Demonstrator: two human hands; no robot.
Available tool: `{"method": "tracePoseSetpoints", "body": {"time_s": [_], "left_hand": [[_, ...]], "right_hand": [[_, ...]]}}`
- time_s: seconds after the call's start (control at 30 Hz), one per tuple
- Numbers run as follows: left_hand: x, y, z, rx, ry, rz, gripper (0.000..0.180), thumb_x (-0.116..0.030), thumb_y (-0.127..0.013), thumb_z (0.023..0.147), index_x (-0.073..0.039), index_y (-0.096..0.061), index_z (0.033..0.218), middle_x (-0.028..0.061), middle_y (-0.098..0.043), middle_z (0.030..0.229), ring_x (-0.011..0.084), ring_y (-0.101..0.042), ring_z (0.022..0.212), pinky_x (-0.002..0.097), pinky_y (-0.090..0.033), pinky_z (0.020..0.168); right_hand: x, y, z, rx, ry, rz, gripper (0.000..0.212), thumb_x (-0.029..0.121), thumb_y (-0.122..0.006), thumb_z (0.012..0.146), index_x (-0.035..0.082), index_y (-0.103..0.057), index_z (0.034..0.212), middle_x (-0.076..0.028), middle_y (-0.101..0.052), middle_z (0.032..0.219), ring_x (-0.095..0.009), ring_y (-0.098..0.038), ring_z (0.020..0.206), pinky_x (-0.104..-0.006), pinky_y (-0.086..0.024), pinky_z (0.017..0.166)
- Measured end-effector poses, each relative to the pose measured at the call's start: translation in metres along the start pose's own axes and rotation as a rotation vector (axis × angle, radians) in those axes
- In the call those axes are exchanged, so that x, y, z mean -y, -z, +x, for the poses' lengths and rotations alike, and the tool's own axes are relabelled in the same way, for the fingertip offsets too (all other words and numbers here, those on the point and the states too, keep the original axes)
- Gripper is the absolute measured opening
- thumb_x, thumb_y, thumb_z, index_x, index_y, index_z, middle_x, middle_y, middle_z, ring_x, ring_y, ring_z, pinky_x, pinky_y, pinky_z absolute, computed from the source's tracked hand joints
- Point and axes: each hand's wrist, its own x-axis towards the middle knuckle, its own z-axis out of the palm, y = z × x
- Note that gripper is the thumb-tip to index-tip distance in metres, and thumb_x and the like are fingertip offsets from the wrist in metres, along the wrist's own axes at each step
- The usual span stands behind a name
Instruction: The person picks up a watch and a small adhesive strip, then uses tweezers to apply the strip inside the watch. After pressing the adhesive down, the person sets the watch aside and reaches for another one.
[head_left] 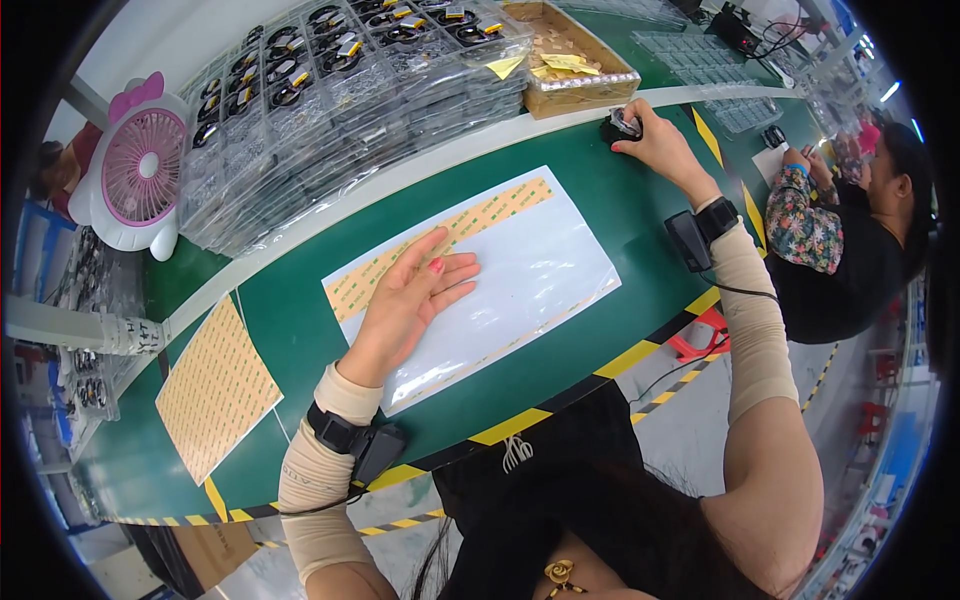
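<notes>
My left hand (402,305) is over a white glossy sheet (530,265) with a strip of tan, green-printed adhesive backing (500,207) along its far side. Its fingers are stretched out and apart, and nothing shows in them. Farther off on the right, my right hand (663,145) has its thumb and fingers closed around a small black device (620,125) with a clear or shiny top. That device is at the green table's far edge, close to the white rail. My fingers hide part of it.
Stacked clear trays (370,100) of black coiled parts fill the far side. Beside them stand a cardboard box (580,85) of small pieces and a pink-and-white fan (145,165). A tan patterned sheet (220,390) lies at left. A co-worker (850,230) sits at right.
</notes>
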Motion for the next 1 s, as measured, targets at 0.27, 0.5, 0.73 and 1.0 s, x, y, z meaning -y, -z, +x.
{"method": "tracePoseSetpoints", "body": {"time_s": [0.27, 0.5, 0.73, 1.0], "left_hand": [[0.001, 0.004, -0.001, 0.012, -0.019, 0.011, 0.042, -0.010, -0.036, 0.094, -0.001, -0.026, 0.133, 0.0215, -0.048, 0.118, 0.0290, -0.049, 0.111, 0.0378, -0.041, 0.096], [0.000, 0.003, -0.003, 0.020, -0.011, 0.025, 0.041, -0.010, -0.036, 0.094, -0.001, -0.026, 0.133, 0.0214, -0.047, 0.119, 0.0291, -0.048, 0.112, 0.0368, -0.040, 0.096], [0.004, 0.004, -0.001, 0.052, -0.008, -0.011, 0.042, -0.011, -0.035, 0.094, -0.001, -0.025, 0.133, 0.0216, -0.046, 0.120, 0.0293, -0.047, 0.114, 0.0371, -0.040, 0.097], [0.007, 0.006, -0.001, 0.062, -0.008, -0.003, 0.043, -0.016, -0.035, 0.095, -0.001, -0.025, 0.134, 0.0214, -0.045, 0.122, 0.0299, -0.046, 0.114, 0.0379, -0.039, 0.097]], "right_hand": [[-0.048, 0.009, 0.003, -0.203, -0.044, -0.143, 0.044, 0.030, -0.071, 0.069, 0.011, -0.043, 0.097, -0.014, -0.061, 0.085, -0.033, -0.058, 0.082, -0.0381, -0.045, 0.068], [0.052, 0.043, 0.047, -0.518, 0.273, 0.178, 0.027, 0.028, -0.065, 0.078, 0.010, -0.057, 0.096, -0.012, -0.063, 0.084, -0.032, -0.060, 0.078, -0.0334, -0.046, 0.065], [0.167, 0.015, 0.115, -0.231, 0.391, -0.170, 0.034, 0.034, -0.065, 0.075, 0.004, -0.062, 0.091, -0.018, -0.062, 0.082, -0.033, -0.061, 0.076, -0.0382, -0.047, 0.067], [0.177, 0.030, 0.127, -0.112, 0.252, -0.043, 0.038, 0.034, -0.070, 0.070, 0.001, -0.061, 0.087, -0.013, -0.060, 0.073, -0.024, -0.058, 0.066, -0.0332, -0.045, 0.061]]}}
